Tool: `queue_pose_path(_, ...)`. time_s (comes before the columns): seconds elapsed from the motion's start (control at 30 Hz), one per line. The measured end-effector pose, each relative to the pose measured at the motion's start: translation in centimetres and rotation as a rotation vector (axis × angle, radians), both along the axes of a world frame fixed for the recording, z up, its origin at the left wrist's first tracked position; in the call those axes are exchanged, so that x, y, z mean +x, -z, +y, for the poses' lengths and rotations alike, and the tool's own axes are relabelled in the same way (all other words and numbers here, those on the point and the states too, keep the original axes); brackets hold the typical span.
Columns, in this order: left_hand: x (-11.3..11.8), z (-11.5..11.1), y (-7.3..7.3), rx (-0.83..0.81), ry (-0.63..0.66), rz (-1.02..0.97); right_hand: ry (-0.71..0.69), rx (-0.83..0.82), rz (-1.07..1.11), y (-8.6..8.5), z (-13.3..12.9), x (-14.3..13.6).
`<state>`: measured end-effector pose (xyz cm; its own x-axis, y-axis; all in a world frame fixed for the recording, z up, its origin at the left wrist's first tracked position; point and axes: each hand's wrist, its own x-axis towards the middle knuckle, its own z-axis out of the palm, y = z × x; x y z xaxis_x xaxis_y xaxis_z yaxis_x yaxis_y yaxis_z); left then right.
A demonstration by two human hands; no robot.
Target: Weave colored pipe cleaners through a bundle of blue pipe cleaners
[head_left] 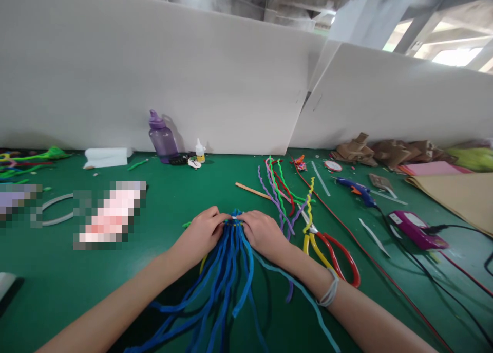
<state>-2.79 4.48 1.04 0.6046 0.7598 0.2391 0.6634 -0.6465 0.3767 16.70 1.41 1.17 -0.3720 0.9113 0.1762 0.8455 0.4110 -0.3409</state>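
A bundle of blue pipe cleaners fans out toward me over the green table, gathered at its far end. My left hand pinches the gathered end from the left, fingers closed. From the right, my right hand grips the same end, its thumb and fingertips pressed in. A small white strip shows between the fingertips; what it is I cannot tell. One lighter blue pipe cleaner trails under my right forearm. Scissors with red and yellow handles lie just right of that hand.
Curly coloured pipe cleaners and a wooden stick lie beyond my right hand. A purple bottle and a small glue bottle stand by the white partition. At right are a blue glue gun, a purple box and cables.
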Motion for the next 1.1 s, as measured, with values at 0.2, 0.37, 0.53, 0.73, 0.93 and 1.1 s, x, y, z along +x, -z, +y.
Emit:
queue_pose_path(0.2, 0.4, -0.1, 0.0, -0.011, -0.05, -0.023, 0.021, -0.003, 0.008, 0.0, -0.1, -0.1)
queue_pose_path(0.37, 0.2, -0.1, 0.1, -0.015, -0.059, -0.073, 0.016, 0.007, 0.045, 0.1, -0.1, -0.1)
queue_pose_path(0.53, -1.0, 0.1, -0.3, 0.007, 0.0, -0.005, 0.016, 0.036, 0.07, 0.1, -0.4, 0.2)
queue_pose_path(0.73, -1.5, 0.0, -1.0, 0.229, 0.134, 0.108, 0.053, 0.095, -0.142, -0.5, -1.0, 0.5)
queue_pose_path(0.93, -1.4, 0.2, -0.7, 0.284, 0.236, 0.205, -0.024, 0.088, -0.239, -0.4, -0.9, 0.5)
queue_pose_path(1.1, -1.2, 0.3, -0.6, 0.281, 0.228, 0.245, -0.029, 0.087, -0.261, -0.5, -1.0, 0.4)
